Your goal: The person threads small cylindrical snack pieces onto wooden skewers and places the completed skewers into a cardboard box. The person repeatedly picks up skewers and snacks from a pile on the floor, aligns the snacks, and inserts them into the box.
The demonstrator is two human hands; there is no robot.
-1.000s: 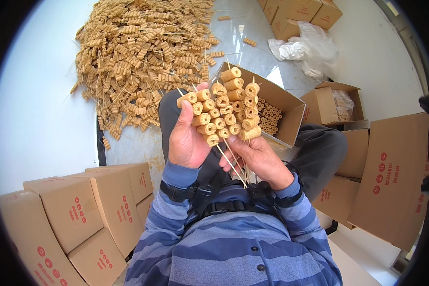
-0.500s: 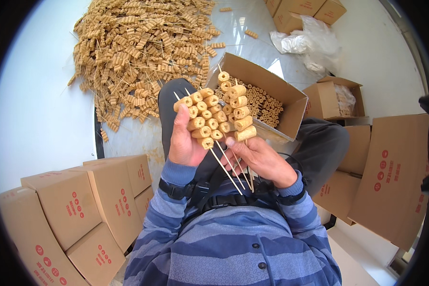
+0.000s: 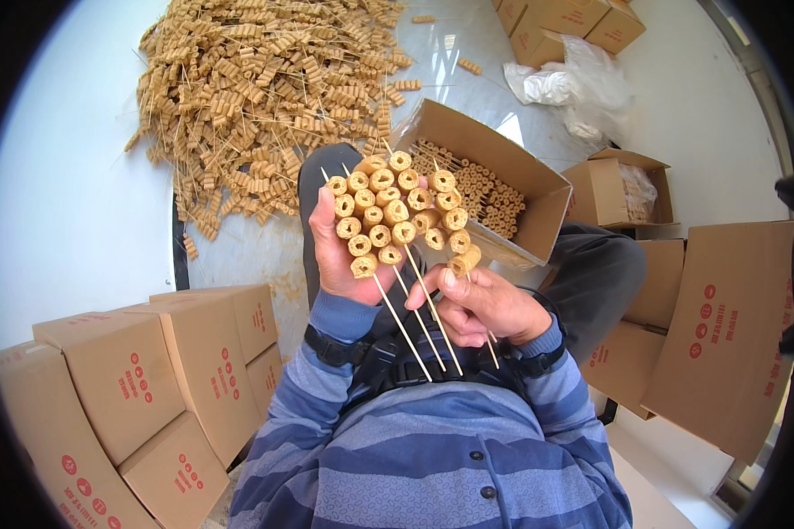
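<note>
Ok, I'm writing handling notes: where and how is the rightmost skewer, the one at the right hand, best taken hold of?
I'd take the skewer by its bare stick, just below the hollow rolls, coming from the picture's lower right: rolls crowd its upper length, while the slim lower end juts out bare. The right hand holds it about there.

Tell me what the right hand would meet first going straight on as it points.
Most likely the skewers held in the left hand, though depth between them is unclear.
</note>
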